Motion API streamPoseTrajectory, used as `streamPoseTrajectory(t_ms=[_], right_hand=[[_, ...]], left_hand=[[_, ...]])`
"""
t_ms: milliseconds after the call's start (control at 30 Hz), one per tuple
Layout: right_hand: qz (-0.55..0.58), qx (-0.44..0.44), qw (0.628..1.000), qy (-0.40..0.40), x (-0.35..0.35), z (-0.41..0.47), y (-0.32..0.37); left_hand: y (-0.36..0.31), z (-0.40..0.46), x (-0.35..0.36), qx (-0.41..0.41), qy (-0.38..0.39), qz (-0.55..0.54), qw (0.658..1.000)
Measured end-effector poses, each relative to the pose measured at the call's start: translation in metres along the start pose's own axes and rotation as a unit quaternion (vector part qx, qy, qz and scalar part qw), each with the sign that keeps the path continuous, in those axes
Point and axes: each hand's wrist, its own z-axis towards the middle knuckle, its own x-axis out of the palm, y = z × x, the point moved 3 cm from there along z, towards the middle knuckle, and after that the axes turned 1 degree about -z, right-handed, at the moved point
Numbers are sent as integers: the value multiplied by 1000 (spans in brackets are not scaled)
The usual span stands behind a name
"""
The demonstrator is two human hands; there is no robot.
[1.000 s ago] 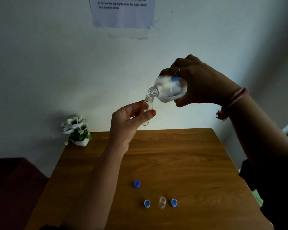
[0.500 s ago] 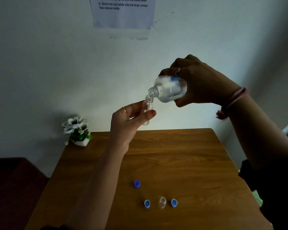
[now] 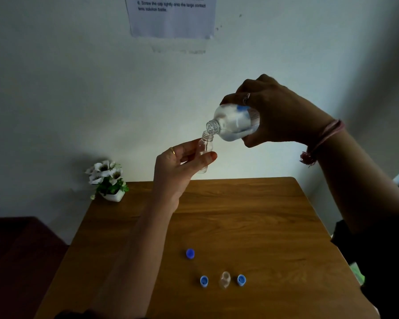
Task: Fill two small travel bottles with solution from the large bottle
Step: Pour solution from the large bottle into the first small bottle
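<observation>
A potted plant (image 3: 107, 180) sits at the table's (image 3: 274, 226) far left corner. The left hand (image 3: 180, 166) pinches a small bottle (image 3: 205, 153) upright between thumb and fingers, raised above the table. The right hand (image 3: 279, 116) grips the large bottle (image 3: 233, 123), tilted so its open mouth touches the small bottle's neck. On the table near the front lie three blue caps (image 3: 190, 253) and a second small bottle (image 3: 225, 279), uncapped, between two of them.
</observation>
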Motion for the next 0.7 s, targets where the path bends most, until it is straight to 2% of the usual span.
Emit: streamPoseTrajectory(t_ms=[700], right_hand=[[-2, -9, 1000, 0, 8, 5, -5]], left_hand=[[2, 2, 2, 1, -2, -11, 1000]])
